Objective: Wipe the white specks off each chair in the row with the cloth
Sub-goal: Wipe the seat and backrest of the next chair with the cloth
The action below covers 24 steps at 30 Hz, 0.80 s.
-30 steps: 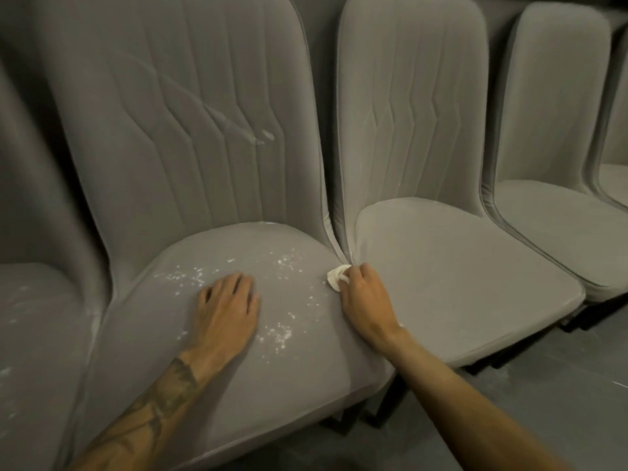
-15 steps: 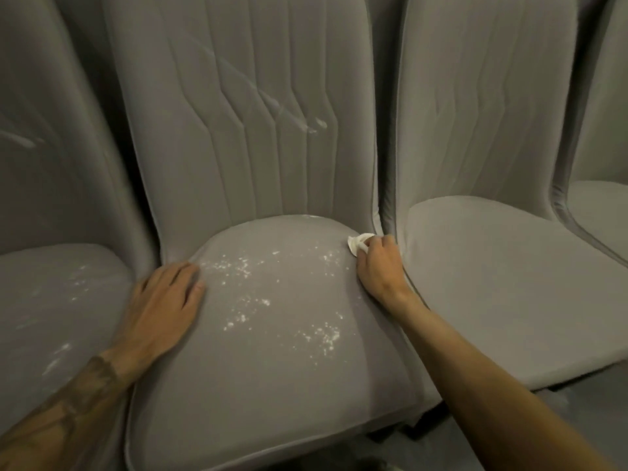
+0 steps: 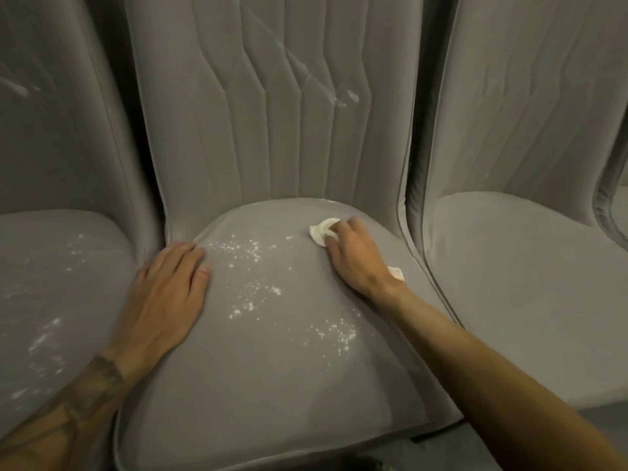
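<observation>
Dim, flat warm light; soft overall blur; wide-angle bending at edges; faint shadows beneath forearms.

Cloth (image 3: 321, 231) is mostly under the right hand (image 3: 356, 260), fingers curled over it. Only a wad past the fingertips and a scrap by the wrist show. Left hand (image 3: 166, 294) is flat on the middle chair (image 3: 272, 385), palm side unseen. Both forearms run off the bottom edge. Middle chair's back is cut by the top edge, its seat front by the bottom. Left chair (image 3: 51, 300) is cut by the left edge, right chair (image 3: 526, 300) by the right. Specks (image 3: 251, 253) are too fine to count, and on the left chair they blur into streaks.
</observation>
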{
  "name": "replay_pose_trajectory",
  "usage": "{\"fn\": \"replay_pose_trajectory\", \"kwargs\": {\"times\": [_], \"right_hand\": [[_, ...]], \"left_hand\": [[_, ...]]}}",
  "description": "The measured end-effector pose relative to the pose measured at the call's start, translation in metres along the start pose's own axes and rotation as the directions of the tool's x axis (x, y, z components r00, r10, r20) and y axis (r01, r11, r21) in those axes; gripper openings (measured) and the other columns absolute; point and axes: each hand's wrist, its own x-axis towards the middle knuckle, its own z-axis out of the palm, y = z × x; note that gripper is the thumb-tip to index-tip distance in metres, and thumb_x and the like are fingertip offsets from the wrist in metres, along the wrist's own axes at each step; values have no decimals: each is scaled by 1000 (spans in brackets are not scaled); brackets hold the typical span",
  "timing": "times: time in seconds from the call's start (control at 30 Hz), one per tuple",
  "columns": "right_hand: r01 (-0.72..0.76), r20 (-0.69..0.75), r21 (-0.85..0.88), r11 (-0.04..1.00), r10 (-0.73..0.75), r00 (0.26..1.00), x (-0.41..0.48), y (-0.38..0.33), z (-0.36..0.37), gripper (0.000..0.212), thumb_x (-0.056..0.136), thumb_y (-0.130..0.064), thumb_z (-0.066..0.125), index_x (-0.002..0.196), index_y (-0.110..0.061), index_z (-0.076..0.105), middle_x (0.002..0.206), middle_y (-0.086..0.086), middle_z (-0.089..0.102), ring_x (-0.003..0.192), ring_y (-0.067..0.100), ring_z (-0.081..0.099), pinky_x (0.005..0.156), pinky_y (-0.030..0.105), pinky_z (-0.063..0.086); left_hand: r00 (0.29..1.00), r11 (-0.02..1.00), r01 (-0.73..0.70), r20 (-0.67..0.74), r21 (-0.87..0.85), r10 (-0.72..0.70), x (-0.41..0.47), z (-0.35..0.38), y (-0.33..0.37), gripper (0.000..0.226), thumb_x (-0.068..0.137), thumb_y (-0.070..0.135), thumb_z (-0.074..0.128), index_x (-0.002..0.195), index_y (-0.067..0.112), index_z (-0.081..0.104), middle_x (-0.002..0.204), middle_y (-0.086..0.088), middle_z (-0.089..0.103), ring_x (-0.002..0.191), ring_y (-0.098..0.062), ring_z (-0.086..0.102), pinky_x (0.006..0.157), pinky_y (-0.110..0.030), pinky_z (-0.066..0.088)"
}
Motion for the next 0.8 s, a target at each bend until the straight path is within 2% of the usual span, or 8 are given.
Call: {"fn": "replay_pose_trajectory", "kwargs": {"times": [0.1, 0.2, 0.33, 0.47, 0.57, 0.67, 0.73, 0.8], "right_hand": [[136, 41, -126, 983, -132, 990, -5, 21, -16, 23, 99, -24, 51, 103, -3, 60, 103, 16, 54, 92, 33, 51, 85, 39, 41], [16, -33, -268, 963, -25, 999, 8, 56, -29, 20, 98, -19, 51, 98, -2, 61, 100, 19, 55, 90, 41, 52, 83, 47, 42], [-147, -88, -98, 984, 139, 986, 22, 23, -6, 19, 99, -12, 48, 99, 5, 58, 102, 24, 53, 94, 41, 51, 87, 46, 39], [-25, 120, 65, 998, 17, 993, 13, -17, 7, 29, 103, -24, 45, 113, 0, 57, 114, 18, 52, 106, 33, 50, 96, 34, 34], [-27, 134, 103, 994, 13, 991, 14, -9, -17, 28, 102, -26, 47, 111, -4, 62, 109, 13, 56, 102, 27, 54, 86, 29, 36], [-215, -28, 345, 914, 239, 971, 24, 1, -42, 26, 100, -30, 49, 96, -9, 64, 90, 6, 63, 84, 23, 62, 63, 29, 43], [-294, -3, 540, 788, 351, 936, 30, 2, -44, 31, 99, -41, 49, 104, -13, 62, 95, 3, 65, 85, 18, 63, 69, 32, 50], [-276, 24, 445, 852, 297, 955, 29, 5, -35, 36, 98, -44, 47, 107, -13, 61, 101, 4, 62, 88, 18, 60, 72, 34, 49]], "left_hand": [[1000, 1000, -1, 1, 14, 1, -1, -1, 0, 51, 105, 38, 33, 132, 7, 62, 140, -13, 59, 136, -32, 51, 112, -52, 42], [1000, 1000, 5, 12, 16, -5, -3, 1, 4, 53, 105, 39, 31, 133, 8, 62, 141, -12, 59, 137, -31, 50, 112, -52, 42], [1000, 1000, 13, -9, 20, -13, -1, -2, 6, 50, 105, 38, 32, 132, 9, 63, 140, -10, 59, 137, -29, 50, 111, -50, 44], [1000, 1000, 3, -18, 24, -2, 0, -2, 2, 48, 105, 36, 33, 132, 9, 63, 139, -11, 60, 136, -30, 51, 113, -50, 42], [1000, 1000, 0, -15, 24, 1, 1, -1, 2, 49, 105, 37, 32, 131, 9, 62, 138, -11, 60, 135, -31, 51, 112, -51, 43], [1000, 1000, 11, -26, 26, -11, 0, 0, 4, 49, 105, 36, 32, 131, 9, 63, 138, -11, 61, 134, -32, 51, 111, -51, 44], [1000, 1000, 10, -24, 26, -9, -1, 1, 3, 49, 105, 37, 32, 131, 9, 63, 138, -11, 61, 134, -31, 51, 111, -51, 43], [1000, 1000, 19, -9, 25, -19, 0, -1, 1, 50, 105, 38, 32, 132, 10, 62, 139, -10, 61, 136, -30, 50, 113, -51, 43]]}}
